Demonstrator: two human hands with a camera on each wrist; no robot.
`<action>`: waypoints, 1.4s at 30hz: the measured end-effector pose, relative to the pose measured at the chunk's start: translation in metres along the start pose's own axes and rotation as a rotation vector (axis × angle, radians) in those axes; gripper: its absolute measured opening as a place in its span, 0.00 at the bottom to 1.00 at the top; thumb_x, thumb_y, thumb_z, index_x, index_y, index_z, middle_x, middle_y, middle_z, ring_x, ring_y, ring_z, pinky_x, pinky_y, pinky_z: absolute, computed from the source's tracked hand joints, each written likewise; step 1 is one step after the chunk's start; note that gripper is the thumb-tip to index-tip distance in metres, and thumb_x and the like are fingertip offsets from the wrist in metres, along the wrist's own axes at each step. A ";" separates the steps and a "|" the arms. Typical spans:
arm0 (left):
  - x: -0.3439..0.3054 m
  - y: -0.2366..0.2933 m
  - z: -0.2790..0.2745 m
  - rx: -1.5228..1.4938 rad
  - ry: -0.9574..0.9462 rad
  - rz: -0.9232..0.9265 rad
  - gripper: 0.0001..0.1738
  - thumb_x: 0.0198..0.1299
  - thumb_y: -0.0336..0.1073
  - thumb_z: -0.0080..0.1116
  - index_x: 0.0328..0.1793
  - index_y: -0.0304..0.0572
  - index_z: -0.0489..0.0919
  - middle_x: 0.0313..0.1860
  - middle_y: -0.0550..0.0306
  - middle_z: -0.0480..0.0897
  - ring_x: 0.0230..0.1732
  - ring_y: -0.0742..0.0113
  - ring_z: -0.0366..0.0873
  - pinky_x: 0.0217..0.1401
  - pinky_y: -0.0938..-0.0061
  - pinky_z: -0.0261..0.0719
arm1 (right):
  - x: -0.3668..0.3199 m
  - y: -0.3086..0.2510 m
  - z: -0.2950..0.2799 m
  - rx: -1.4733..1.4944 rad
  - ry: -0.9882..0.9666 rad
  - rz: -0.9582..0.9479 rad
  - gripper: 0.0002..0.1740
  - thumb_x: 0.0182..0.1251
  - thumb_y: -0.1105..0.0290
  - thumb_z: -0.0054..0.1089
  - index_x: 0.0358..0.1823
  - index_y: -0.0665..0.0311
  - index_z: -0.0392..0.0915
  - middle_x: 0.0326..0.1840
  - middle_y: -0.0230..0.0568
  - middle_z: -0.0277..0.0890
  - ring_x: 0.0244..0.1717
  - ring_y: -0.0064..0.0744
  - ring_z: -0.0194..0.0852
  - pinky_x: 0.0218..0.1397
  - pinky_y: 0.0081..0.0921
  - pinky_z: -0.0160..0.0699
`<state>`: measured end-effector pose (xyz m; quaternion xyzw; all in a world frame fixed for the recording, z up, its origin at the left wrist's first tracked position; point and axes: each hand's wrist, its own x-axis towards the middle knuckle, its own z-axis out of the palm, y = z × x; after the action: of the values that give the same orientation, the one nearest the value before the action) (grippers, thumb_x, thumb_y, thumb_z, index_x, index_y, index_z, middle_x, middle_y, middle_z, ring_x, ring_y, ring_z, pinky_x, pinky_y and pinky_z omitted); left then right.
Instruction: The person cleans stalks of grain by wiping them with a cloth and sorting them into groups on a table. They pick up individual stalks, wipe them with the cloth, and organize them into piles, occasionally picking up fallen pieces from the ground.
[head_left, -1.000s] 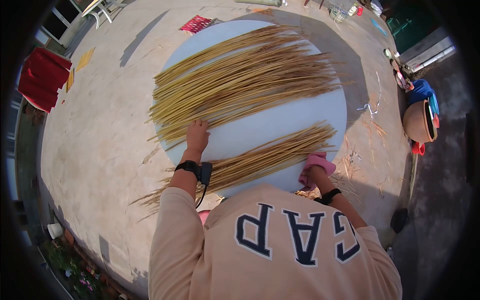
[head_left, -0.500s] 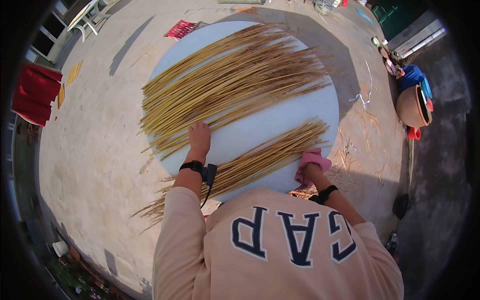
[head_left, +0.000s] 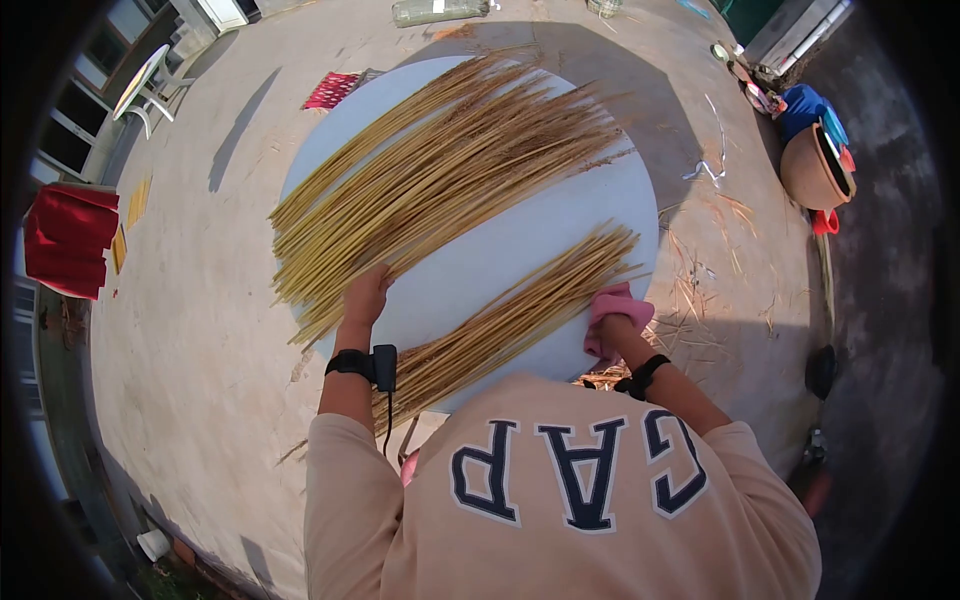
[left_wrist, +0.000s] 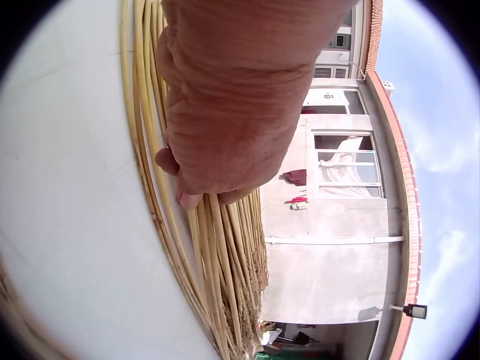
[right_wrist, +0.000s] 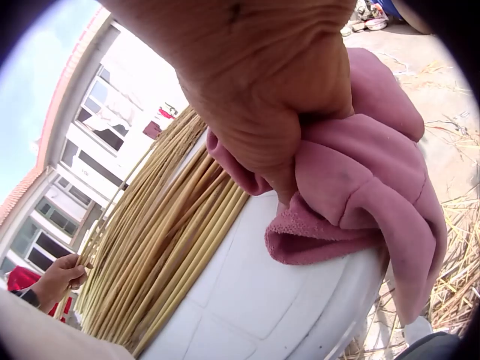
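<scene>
My left hand is at the near edge of a wide layer of long straw-coloured stalks with brown feathery tops. In the left wrist view its thumb and fingers curl onto several stalks, which run out beneath the fingertips. My right hand grips a crumpled pink cloth at the near right rim of the round pale table. A smaller bundle of stalks lies between the two hands, its feathery ends hanging over the near left edge.
Straw scraps litter the concrete floor to the right. Beyond stand a clay pot and a blue container. A red cloth hangs at the left, and a pale table stands behind it.
The head view has turned a little. My left hand has gone from lying over the near stalks to curled fingers, and those stalks sit closer to the layer. The right hand keeps the cloth.
</scene>
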<state>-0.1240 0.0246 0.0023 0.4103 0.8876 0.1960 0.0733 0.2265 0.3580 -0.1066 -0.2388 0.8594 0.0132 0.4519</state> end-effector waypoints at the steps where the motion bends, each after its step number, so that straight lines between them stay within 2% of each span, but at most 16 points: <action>1: -0.001 0.001 0.001 -0.086 0.040 -0.057 0.09 0.53 0.39 0.53 0.37 0.45 0.72 0.27 0.46 0.77 0.33 0.45 0.73 0.32 0.57 0.69 | -0.007 -0.005 0.008 0.579 0.260 0.369 0.18 0.48 0.54 0.61 0.36 0.56 0.76 0.41 0.40 0.73 0.46 0.34 0.67 0.52 0.26 0.64; 2: -0.001 0.001 0.003 -0.172 0.072 -0.115 0.10 0.53 0.40 0.53 0.38 0.46 0.73 0.26 0.47 0.77 0.31 0.46 0.74 0.31 0.58 0.69 | -0.011 -0.012 0.016 1.163 0.519 0.732 0.21 0.47 0.51 0.64 0.40 0.56 0.79 0.44 0.44 0.75 0.50 0.40 0.68 0.55 0.31 0.63; 3: -0.002 0.001 0.005 -0.170 0.064 -0.097 0.10 0.53 0.40 0.53 0.38 0.46 0.73 0.26 0.47 0.77 0.31 0.46 0.74 0.31 0.58 0.69 | -0.011 -0.014 0.020 1.178 0.528 0.743 0.21 0.47 0.51 0.64 0.40 0.56 0.79 0.44 0.44 0.75 0.50 0.40 0.68 0.55 0.31 0.63; 5: 0.002 0.006 -0.002 -0.248 -0.067 -0.225 0.11 0.54 0.42 0.54 0.37 0.44 0.74 0.20 0.50 0.76 0.26 0.54 0.74 0.28 0.63 0.68 | -0.054 -0.034 -0.068 0.256 0.034 0.248 0.21 0.46 0.51 0.65 0.38 0.56 0.80 0.42 0.45 0.75 0.50 0.40 0.69 0.54 0.30 0.64; 12: 0.013 0.025 -0.037 -0.470 -0.100 -0.220 0.12 0.56 0.43 0.53 0.30 0.41 0.74 0.14 0.59 0.72 0.19 0.71 0.69 0.24 0.72 0.65 | -0.020 -0.025 -0.008 1.030 0.574 0.892 0.25 0.49 0.58 0.61 0.48 0.62 0.71 0.48 0.48 0.71 0.50 0.44 0.68 0.50 0.29 0.68; 15: 0.016 0.045 -0.056 -0.497 -0.107 -0.192 0.11 0.57 0.41 0.52 0.29 0.41 0.73 0.13 0.60 0.71 0.18 0.72 0.68 0.24 0.74 0.64 | -0.015 -0.031 0.008 1.088 1.153 0.804 0.23 0.50 0.66 0.59 0.48 0.66 0.68 0.47 0.48 0.70 0.49 0.41 0.68 0.50 0.28 0.68; 17: 0.017 0.069 -0.076 -0.466 -0.112 -0.153 0.10 0.57 0.39 0.51 0.29 0.40 0.72 0.14 0.60 0.72 0.18 0.72 0.68 0.25 0.74 0.64 | -0.039 -0.041 0.014 1.290 1.190 0.727 0.22 0.51 0.67 0.59 0.48 0.66 0.68 0.46 0.44 0.70 0.48 0.39 0.68 0.50 0.28 0.68; 20: 0.016 0.103 -0.102 -0.349 -0.031 -0.048 0.10 0.58 0.38 0.50 0.29 0.40 0.72 0.14 0.61 0.72 0.18 0.71 0.68 0.25 0.74 0.64 | -0.102 -0.061 0.012 1.992 1.364 0.457 0.19 0.55 0.70 0.59 0.48 0.62 0.68 0.45 0.35 0.69 0.47 0.32 0.68 0.51 0.26 0.68; 24: 0.018 0.134 -0.119 -0.553 0.013 -0.010 0.11 0.59 0.36 0.50 0.27 0.38 0.68 0.15 0.61 0.70 0.20 0.75 0.65 0.25 0.78 0.64 | -0.181 -0.063 0.027 2.316 1.978 -0.084 0.18 0.60 0.71 0.55 0.51 0.58 0.63 0.48 0.35 0.67 0.48 0.30 0.68 0.52 0.30 0.70; 27: 0.021 0.166 -0.132 -0.660 0.053 0.128 0.12 0.60 0.35 0.50 0.26 0.38 0.67 0.16 0.62 0.69 0.20 0.76 0.64 0.25 0.79 0.63 | -0.260 -0.081 -0.030 2.097 2.274 -0.401 0.23 0.59 0.64 0.57 0.55 0.57 0.60 0.51 0.38 0.67 0.53 0.33 0.67 0.56 0.33 0.69; 33: 0.021 0.270 -0.162 -0.593 0.018 0.399 0.11 0.61 0.36 0.48 0.28 0.37 0.67 0.15 0.57 0.68 0.19 0.71 0.65 0.24 0.77 0.64 | -0.336 -0.121 -0.182 1.740 2.143 -0.538 0.31 0.58 0.55 0.57 0.58 0.62 0.59 0.52 0.40 0.67 0.53 0.32 0.68 0.55 0.30 0.70; 36: 0.020 0.330 -0.158 -0.533 -0.036 0.587 0.10 0.61 0.37 0.48 0.32 0.38 0.68 0.15 0.53 0.68 0.18 0.63 0.67 0.24 0.74 0.65 | -0.299 -0.122 -0.237 1.794 1.701 0.079 0.19 0.57 0.61 0.61 0.45 0.63 0.67 0.42 0.34 0.70 0.42 0.22 0.70 0.40 0.21 0.72; 38: 0.012 0.361 -0.148 -0.495 -0.023 0.624 0.07 0.60 0.33 0.46 0.40 0.36 0.69 0.30 0.39 0.74 0.31 0.43 0.74 0.30 0.58 0.68 | -0.270 -0.135 -0.275 1.589 2.093 0.112 0.17 0.56 0.64 0.62 0.43 0.62 0.68 0.39 0.31 0.70 0.39 0.18 0.69 0.39 0.19 0.71; 39: 0.016 0.360 -0.137 -0.426 0.140 0.743 0.10 0.61 0.32 0.44 0.45 0.35 0.68 0.24 0.46 0.73 0.24 0.52 0.72 0.26 0.64 0.68 | -0.269 -0.134 -0.284 1.576 2.111 0.111 0.17 0.56 0.64 0.62 0.43 0.62 0.68 0.39 0.31 0.70 0.39 0.18 0.69 0.39 0.19 0.71; 41: 0.017 0.358 -0.134 -0.349 0.308 0.868 0.13 0.61 0.32 0.43 0.50 0.35 0.68 0.18 0.52 0.72 0.18 0.61 0.69 0.23 0.70 0.67 | -0.270 -0.132 -0.293 2.034 2.222 -0.499 0.12 0.58 0.64 0.60 0.37 0.61 0.69 0.35 0.31 0.69 0.35 0.17 0.65 0.38 0.13 0.67; 42: 0.016 0.352 -0.137 -0.250 0.343 0.955 0.12 0.60 0.32 0.43 0.48 0.35 0.68 0.18 0.50 0.73 0.18 0.57 0.70 0.23 0.68 0.67 | -0.272 -0.130 -0.293 2.026 2.229 -0.506 0.12 0.58 0.64 0.60 0.37 0.61 0.69 0.35 0.31 0.69 0.35 0.17 0.65 0.38 0.13 0.67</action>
<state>0.0719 0.2041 0.2711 0.7196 0.5705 0.3766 -0.1222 0.1859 0.2813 0.3048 0.1371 0.3361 -0.8179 -0.4464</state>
